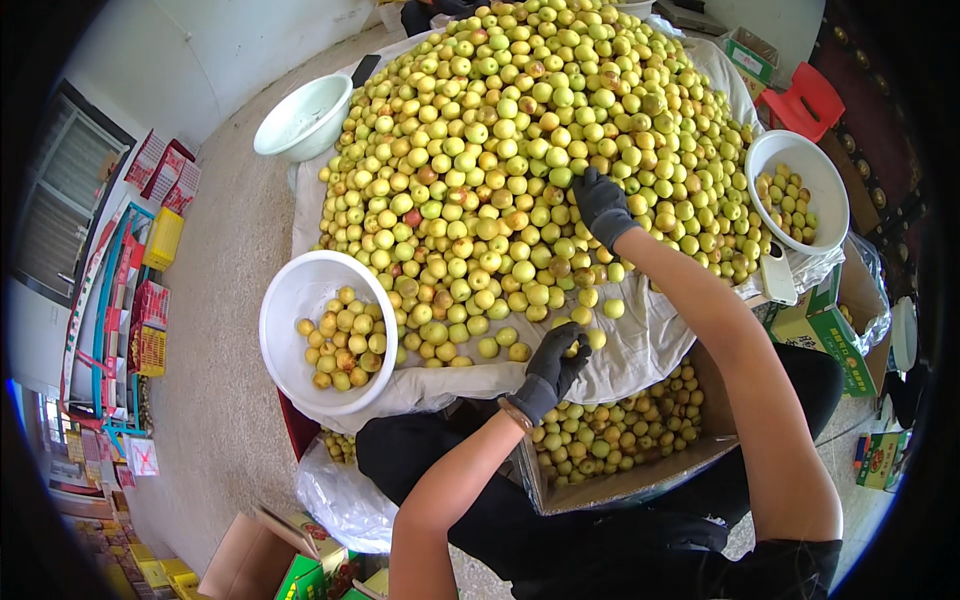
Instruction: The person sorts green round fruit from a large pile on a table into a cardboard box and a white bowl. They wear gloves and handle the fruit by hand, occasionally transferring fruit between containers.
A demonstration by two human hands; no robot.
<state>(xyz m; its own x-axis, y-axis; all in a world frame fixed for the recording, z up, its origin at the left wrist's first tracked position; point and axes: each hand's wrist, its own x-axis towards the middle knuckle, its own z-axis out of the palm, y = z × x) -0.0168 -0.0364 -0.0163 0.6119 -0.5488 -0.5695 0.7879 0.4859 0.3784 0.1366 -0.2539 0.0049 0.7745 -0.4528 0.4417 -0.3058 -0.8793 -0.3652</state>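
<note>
A large heap of small round yellow-green fruit (pixel 480 200), some with brown or reddish patches, covers a cloth-draped table. My left hand (pixel 553 372), in a dark grey glove, is closed around fruit (pixel 579 346) at the heap's near edge, above an open cardboard box. My right hand (pixel 603 205), gloved alike, reaches farther into the heap. Its fingers are bent down among the fruit, and their tips are partly hidden; what they grip cannot be made out. The cardboard box (pixel 528 470) between my legs holds many of the same fruit.
White basins with fruit stand left (pixel 275 345) and right (pixel 835 205) of the heap. A pale green basin (pixel 300 115) sits at the far left. A phone-like white object (pixel 777 275) lies by the right edge. Beyond are a red chair (pixel 805 103) and green boxes (pixel 822 335).
</note>
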